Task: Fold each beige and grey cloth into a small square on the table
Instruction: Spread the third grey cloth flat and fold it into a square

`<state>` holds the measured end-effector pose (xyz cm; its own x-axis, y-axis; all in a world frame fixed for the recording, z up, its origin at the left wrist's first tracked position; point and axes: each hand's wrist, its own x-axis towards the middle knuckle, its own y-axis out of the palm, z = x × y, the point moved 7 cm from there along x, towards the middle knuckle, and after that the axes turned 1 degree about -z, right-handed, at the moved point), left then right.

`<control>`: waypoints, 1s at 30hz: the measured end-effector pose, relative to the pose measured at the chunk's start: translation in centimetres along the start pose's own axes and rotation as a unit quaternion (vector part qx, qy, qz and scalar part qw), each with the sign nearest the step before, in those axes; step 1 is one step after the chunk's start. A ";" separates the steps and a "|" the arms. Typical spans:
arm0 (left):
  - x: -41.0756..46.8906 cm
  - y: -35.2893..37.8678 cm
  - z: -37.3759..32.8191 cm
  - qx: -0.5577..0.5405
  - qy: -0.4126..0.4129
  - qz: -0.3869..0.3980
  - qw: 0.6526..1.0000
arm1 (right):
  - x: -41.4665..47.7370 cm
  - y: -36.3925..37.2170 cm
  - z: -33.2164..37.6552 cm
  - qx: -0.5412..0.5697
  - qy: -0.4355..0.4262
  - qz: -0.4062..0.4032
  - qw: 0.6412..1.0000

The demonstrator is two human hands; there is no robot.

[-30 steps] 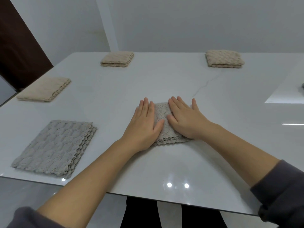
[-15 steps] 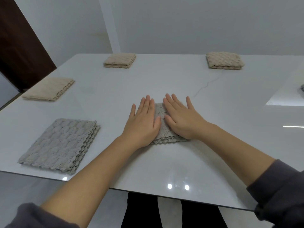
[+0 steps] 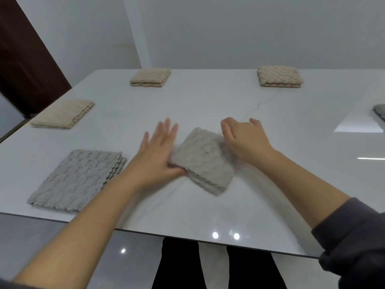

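A small folded grey cloth [image 3: 205, 161] sits turned like a diamond in the middle of the white table [image 3: 208, 105], blurred by motion. My left hand [image 3: 155, 155] holds its left edge, thumb tucked under the cloth and fingers spread. My right hand [image 3: 243, 136] grips its far right corner with curled fingers. A larger folded grey cloth [image 3: 77, 179] lies flat at the near left. Three folded beige cloths rest further off: one at the left edge [image 3: 62, 113], one at the far left [image 3: 150, 77], one at the far right [image 3: 280, 77].
Another grey cloth [image 3: 380, 111] shows partly at the right edge of the view. The table's near edge [image 3: 187, 234] runs below my forearms, with dark legs and a glossy floor beneath. A dark door [image 3: 27, 65] stands at the left.
Both hands lay flat, pressing the small grey cloth. Now they have moved apart to its edges and gripped it, and the cloth has turned to a diamond angle and shifted right.
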<state>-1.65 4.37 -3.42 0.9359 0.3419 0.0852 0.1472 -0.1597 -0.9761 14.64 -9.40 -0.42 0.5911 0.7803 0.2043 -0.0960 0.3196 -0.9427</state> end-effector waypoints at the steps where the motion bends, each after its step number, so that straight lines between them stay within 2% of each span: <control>1: -0.2 -1.0 1.3 -0.010 -0.044 -0.030 0.999 | -0.3 -0.7 -0.3 -0.038 -0.001 -0.036 0.999; 2: -0.4 -1.8 2.2 -0.027 -0.084 -0.047 0.995 | -0.6 -1.3 -0.5 -0.052 -0.002 -0.064 0.997; 4: -0.4 -2.2 1.7 -0.050 -0.111 -0.052 0.991 | -1.0 -1.2 -0.5 -0.021 -0.003 -0.056 0.998; 6: 0.1 -1.6 -1.0 -0.062 -0.081 -0.051 0.994 | -1.4 0.6 0.2 0.010 -0.011 0.022 1.000; 8: 0.7 -0.1 -3.8 -0.063 -0.055 -0.034 0.996 | -2.1 3.0 1.2 -0.010 -0.046 0.105 0.993; 11: 1.3 3.0 -4.9 -0.037 -0.070 0.021 0.997 | -2.7 5.2 1.5 -0.029 -0.065 0.147 0.987; 17: 1.4 3.6 -4.6 -0.053 -0.082 0.032 0.995 | -2.2 5.4 1.3 -0.049 -0.057 0.152 0.986; 21: -0.2 2.7 -4.0 -0.114 -0.117 0.003 0.987 | -0.5 3.7 1.5 -0.043 -0.058 0.107 0.992; 26: -3.0 1.2 -3.6 -0.155 -0.098 0.006 0.983 | 0.3 -0.5 1.5 -0.160 0.015 0.013 0.987; 28: -3.5 0.9 -3.5 -0.159 -0.093 0.010 0.983 | -0.4 -0.5 1.4 -0.158 0.020 0.031 0.987; 30: -4.4 1.0 -3.7 -0.166 -0.101 0.009 0.981 | -1.7 0.7 1.9 -0.079 -0.016 0.078 0.994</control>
<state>-4.41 -0.68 -4.00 0.8616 0.5076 -0.0065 0.2578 -0.4486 -0.8558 12.08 -9.47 -0.91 0.5522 0.8317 0.0580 -0.0560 0.1064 -0.9927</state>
